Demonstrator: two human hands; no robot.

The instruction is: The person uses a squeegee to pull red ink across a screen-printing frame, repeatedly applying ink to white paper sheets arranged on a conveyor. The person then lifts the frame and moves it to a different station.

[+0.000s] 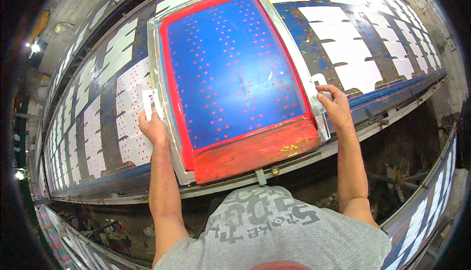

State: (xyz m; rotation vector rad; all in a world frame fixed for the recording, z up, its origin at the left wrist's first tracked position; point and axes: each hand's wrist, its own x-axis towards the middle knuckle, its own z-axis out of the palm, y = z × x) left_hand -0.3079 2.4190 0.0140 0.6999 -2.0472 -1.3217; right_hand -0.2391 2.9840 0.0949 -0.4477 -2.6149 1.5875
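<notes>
A screen-printing frame (pixel 156 64) lies in front of me on the long table. Its blue mesh (pixel 230 68) carries rows of small red dots, with red ink along the inner border and a wide red smear (pixel 255 149) at the near end. On the frame's left side, my left hand (pixel 154 127) is closed round a white handle (pixel 148 102). At the right side, my right hand (pixel 337 108) has its thumb and fingers closed at another white handle (pixel 320 78). Part of each grip is hidden.
White cut fabric pieces (pixel 132 110) with red dots lie left of the frame; plain white pieces (pixel 346 49) lie to its right. A metal rail (pixel 382 122) runs along the table's near edge. Another table (pixel 422 216) with white pieces stands at the lower right, beyond a dark gap.
</notes>
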